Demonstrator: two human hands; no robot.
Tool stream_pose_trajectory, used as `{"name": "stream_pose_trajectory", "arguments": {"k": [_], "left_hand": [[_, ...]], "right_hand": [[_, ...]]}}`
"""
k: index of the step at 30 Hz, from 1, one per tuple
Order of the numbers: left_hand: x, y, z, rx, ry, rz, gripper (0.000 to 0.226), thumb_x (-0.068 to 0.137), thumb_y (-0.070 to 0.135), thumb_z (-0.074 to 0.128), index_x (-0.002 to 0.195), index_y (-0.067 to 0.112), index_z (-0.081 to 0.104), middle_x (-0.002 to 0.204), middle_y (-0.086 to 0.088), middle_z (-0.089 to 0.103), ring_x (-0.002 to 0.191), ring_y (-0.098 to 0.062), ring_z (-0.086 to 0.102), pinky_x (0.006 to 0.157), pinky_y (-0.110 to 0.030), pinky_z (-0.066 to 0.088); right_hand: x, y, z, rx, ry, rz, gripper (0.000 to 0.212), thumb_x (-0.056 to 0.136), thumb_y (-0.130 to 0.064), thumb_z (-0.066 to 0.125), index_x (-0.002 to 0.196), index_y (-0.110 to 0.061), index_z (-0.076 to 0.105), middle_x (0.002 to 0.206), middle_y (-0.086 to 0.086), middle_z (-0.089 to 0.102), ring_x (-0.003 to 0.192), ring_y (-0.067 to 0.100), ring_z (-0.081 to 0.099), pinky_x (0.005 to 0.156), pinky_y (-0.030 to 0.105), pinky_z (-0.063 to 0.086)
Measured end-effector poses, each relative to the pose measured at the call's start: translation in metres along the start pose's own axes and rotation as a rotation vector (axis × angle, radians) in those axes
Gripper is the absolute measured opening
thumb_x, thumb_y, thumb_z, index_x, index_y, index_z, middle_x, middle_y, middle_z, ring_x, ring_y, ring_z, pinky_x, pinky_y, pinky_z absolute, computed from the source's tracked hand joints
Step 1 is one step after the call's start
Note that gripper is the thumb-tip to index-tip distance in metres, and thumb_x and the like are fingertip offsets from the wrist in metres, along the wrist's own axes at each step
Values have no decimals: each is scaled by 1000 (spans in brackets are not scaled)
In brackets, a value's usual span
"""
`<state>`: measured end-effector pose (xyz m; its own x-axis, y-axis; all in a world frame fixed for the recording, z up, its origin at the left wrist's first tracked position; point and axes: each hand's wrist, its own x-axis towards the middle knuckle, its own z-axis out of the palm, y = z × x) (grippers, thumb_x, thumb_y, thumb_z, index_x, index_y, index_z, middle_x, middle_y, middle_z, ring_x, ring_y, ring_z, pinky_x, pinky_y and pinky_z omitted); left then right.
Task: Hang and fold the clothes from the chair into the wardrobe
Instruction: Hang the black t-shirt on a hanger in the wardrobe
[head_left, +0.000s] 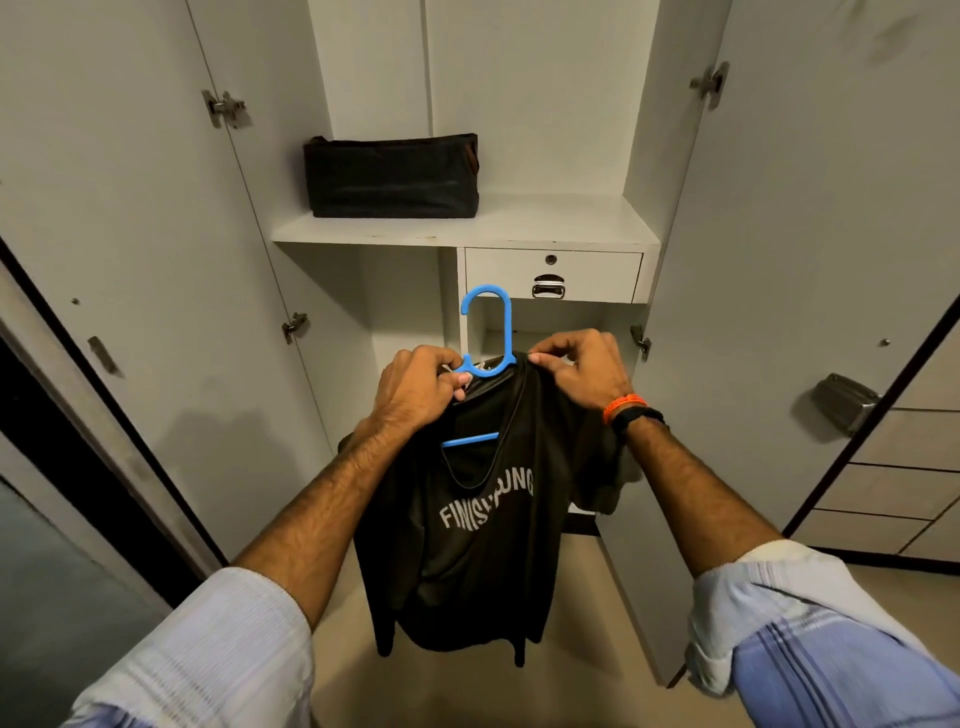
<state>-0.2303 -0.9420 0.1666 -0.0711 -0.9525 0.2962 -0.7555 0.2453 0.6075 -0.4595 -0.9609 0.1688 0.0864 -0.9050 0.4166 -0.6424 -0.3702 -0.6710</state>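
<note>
Two hands at work: both are on a black T-shirt (467, 525) that hangs on a blue hanger (485, 332), mid-frame, in front of the open wardrobe (519, 223).
Left hand (415, 389): fingers curled tight around the hanger's neck and left shoulder, with cloth bunched under them.
Right hand (576, 371): thumb and fingertips pinched narrow on the shirt's right shoulder seam, right at the hanger's end.
Shirt position: held in the air, low centre of the frame, not yet inside the wardrobe; white lettering faces the camera and is creased.
Seating on hanger: the neckline sags open, and the hanger's blue crossbar shows through it, so the shirt looks unevenly placed.
Risk, slipping: if the right pinch lets go before the shoulder is over the hanger's arm, that side would likely slide off and the shirt would drop toward the floor.
Risk, twist: the off-centre collar could leave the shirt hanging crooked.
Risk, rail: no hanging rail is in view, so the reach for it cannot be judged.
Risk, clutter: a dark bag (392, 176) sits on the shelf, upper centre, well apart from the shirt; unlikely to interfere.
</note>
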Motion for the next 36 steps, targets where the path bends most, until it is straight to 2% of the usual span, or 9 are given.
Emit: {"name": "stream_pose_trajectory", "arguments": {"k": [5, 8, 12, 15, 20, 23, 28, 32, 36], "left_hand": [[5, -1, -2, 132, 13, -35, 10, 88, 41, 69, 82, 35, 65, 63, 15, 65, 80, -8, 61, 91, -42, 50], [7, -1, -2, 132, 58, -47, 12, 89, 41, 68, 90, 29, 72, 62, 16, 64, 84, -9, 61, 95, -44, 49], [5, -6, -2, 110, 106, -59, 19, 88, 38, 70, 98, 24, 75, 62, 17, 58, 84, -9, 56, 95, -45, 49], [2, -8, -4, 97, 117, -58, 19, 88, 38, 70, 99, 24, 76, 67, 15, 63, 84, -8, 58, 93, -42, 51], [2, -7, -5, 86, 117, -67, 15, 88, 39, 70, 94, 26, 75, 65, 15, 62, 79, -6, 57, 93, -41, 51], [3, -7, -4, 86, 116, -70, 13, 88, 39, 70, 90, 27, 75, 62, 15, 62, 74, -1, 55, 93, -41, 51], [3, -7, -2, 109, 103, -93, 16, 86, 39, 71, 94, 26, 75, 61, 17, 59, 85, -9, 59, 94, -45, 50], [1, -10, -1, 82, 108, -114, 16, 85, 39, 73, 94, 25, 76, 61, 17, 60, 84, -8, 61, 92, -43, 52], [1, -7, -2, 54, 111, -113, 16, 86, 38, 72, 94, 25, 77, 63, 15, 64, 80, -5, 60, 91, -41, 54]], "right_hand": [[3, 3, 4, -115, 257, 61, 12, 90, -22, 68, 97, -18, 77, 96, 0, 75, 91, 18, 67, 88, 39, 56], [3, 2, 9, -134, 213, 85, 14, 89, -18, 70, 101, -19, 75, 103, 0, 70, 99, 17, 61, 92, 34, 51], [0, -6, 9, 41, 156, 129, 9, 85, -26, 75, 86, -17, 74, 76, -3, 69, 69, 9, 61, 70, 20, 51], [-1, -4, 15, 152, 61, 219, 15, 80, -30, 80, 79, -17, 73, 68, 6, 72, 70, 24, 71, 69, 30, 61], [-4, -8, 23, 323, 33, 410, 26, 73, -19, 87, 86, -7, 67, 80, 12, 74, 76, 25, 74, 65, 33, 63], [-6, -16, 26, 451, 71, 512, 23, 72, -10, 86, 80, -9, 65, 84, 11, 72, 75, 23, 74, 61, 30, 62], [-3, -22, 31, 614, 101, 702, 4, 79, 1, 75, 82, 0, 72, 81, 16, 75, 68, 21, 73, 66, 30, 62], [2, -21, 30, 568, 39, 758, 11, 81, -7, 76, 88, 1, 73, 79, 12, 74, 72, 21, 72, 71, 34, 62], [-1, -18, 36, 459, 7, 712, 22, 72, -16, 87, 78, -8, 67, 84, 10, 74, 78, 23, 74, 70, 39, 63]]}}
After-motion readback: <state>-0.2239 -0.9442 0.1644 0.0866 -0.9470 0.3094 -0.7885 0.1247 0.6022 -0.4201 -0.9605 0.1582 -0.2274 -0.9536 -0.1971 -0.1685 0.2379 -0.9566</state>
